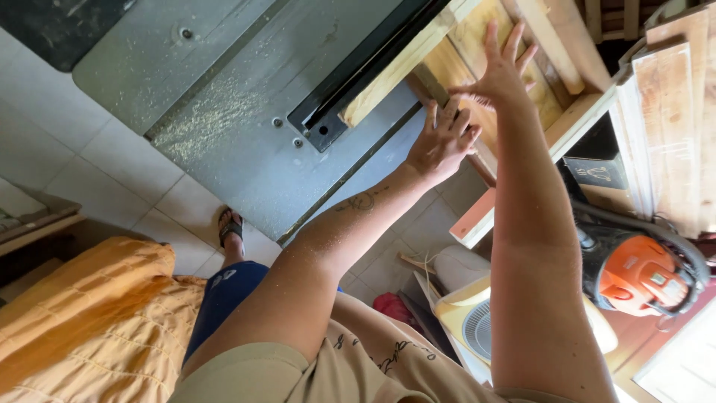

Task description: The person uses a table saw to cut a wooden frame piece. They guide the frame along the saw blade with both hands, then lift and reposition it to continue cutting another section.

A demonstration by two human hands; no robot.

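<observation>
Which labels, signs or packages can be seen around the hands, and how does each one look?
Small label: on the orange power tool at right, a rectangular patch, pale with green.
Dark plate: below the wooden frame, right of the left hand, a black rectangle with pale markings.
No screens or packages are visible near the right hand.
</observation>
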